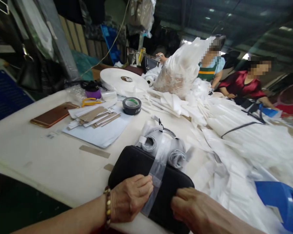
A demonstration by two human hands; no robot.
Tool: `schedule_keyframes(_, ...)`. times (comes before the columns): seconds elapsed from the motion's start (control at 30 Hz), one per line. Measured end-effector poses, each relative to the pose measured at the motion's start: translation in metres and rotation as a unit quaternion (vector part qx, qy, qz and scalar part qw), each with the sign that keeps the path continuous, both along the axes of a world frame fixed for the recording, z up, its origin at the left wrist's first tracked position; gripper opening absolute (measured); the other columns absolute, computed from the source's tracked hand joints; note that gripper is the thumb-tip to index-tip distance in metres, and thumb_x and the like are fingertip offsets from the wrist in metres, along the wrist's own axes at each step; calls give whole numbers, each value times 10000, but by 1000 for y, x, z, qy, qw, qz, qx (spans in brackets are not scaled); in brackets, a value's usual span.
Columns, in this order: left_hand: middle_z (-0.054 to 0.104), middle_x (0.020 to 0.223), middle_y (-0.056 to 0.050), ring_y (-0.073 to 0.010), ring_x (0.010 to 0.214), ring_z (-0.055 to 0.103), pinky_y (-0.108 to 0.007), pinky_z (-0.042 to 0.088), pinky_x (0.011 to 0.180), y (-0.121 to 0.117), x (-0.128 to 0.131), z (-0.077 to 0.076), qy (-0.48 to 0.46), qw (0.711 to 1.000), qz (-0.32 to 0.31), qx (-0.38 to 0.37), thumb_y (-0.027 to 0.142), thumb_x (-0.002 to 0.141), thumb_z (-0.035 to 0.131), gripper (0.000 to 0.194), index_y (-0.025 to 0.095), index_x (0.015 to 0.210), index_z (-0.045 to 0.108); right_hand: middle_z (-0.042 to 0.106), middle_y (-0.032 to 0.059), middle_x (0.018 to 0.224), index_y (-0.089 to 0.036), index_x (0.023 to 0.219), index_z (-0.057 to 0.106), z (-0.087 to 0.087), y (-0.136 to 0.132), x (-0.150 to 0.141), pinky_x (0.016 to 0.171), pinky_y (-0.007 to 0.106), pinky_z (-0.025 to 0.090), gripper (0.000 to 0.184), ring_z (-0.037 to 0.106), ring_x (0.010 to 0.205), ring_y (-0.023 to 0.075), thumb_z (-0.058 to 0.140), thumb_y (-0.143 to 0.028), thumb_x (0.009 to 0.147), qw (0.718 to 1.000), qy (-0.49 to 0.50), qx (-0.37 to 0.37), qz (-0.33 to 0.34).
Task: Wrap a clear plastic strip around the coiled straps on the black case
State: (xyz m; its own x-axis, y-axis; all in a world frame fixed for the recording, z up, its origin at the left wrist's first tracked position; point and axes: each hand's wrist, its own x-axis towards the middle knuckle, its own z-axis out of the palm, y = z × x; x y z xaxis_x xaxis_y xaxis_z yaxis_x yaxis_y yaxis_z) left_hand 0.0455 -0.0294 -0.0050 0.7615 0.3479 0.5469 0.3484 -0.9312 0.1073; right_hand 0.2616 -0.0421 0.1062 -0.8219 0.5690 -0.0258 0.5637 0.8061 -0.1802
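A black bag (pixel 134 167) lies flat on the table before me, with a clear plastic strip (pixel 158 165) running across its middle. At its far edge is the handle (pixel 169 131), flanked by two grey-white wrapped rolls (pixel 177 158). My left hand (pixel 133 195), with a beaded bracelet at the wrist, rests on the bag; its curled fingertips are closed at the strip's edge. Over the bag's right side, my right hand (pixel 189 206) is closed in a fist. What lies inside those right fingers is hidden.
Left on the table are a phone (pixel 54 114), cardboard strips (pixel 94 116), paper (pixel 100 135) and black tape (pixel 132 106). Behind stands a large white roll (pixel 112 79). White plastic sheeting (pixel 246 130) heaps up on the right, near a blue object (pixel 274 201). Two people sit beyond.
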Motion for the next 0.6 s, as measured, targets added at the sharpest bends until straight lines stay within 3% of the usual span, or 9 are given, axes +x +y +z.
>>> schedule_keyframes(0.1,589,1093,-101,-243,1132,464,-345,416,944,1,-2,-1,11,1000,-6,-14,126,816,443,277,40,1037,588,598,-13,603,-213,688,520,-6,35,-27,484,233,357,213,523,517,121,455,-15,732,997,-71,-42,-4)
schedule_keyframes(0.2,576,1107,-101,-250,1134,456,-351,421,933,3,-4,-2,29,999,-17,-34,132,815,450,258,48,1016,590,605,5,620,-191,702,552,-17,53,-38,503,246,330,225,536,543,131,456,11,678,991,-122,-46,1)
schedule_keyframes(0.37,546,1151,-96,-259,1172,419,-357,404,952,5,-5,-6,54,996,-29,-68,156,824,454,273,56,1047,576,616,47,728,-164,802,576,-15,67,-45,557,250,315,202,552,637,148,428,-35,751,971,-199,-125,-35)
schedule_keyframes(0.5,554,1135,-102,-257,1166,424,-355,398,958,4,-5,-5,48,997,-21,-58,152,816,446,262,61,1016,589,519,-1,682,-169,718,509,10,73,-33,567,227,307,167,466,617,105,429,-174,864,942,-76,-309,-105)
schedule_keyframes(0.6,579,1096,-92,-246,1138,450,-339,414,932,3,-4,0,30,998,-14,-45,179,828,432,248,76,970,607,413,-29,629,-168,692,503,22,70,-13,535,214,283,247,378,583,85,486,-337,871,854,99,-487,-154)
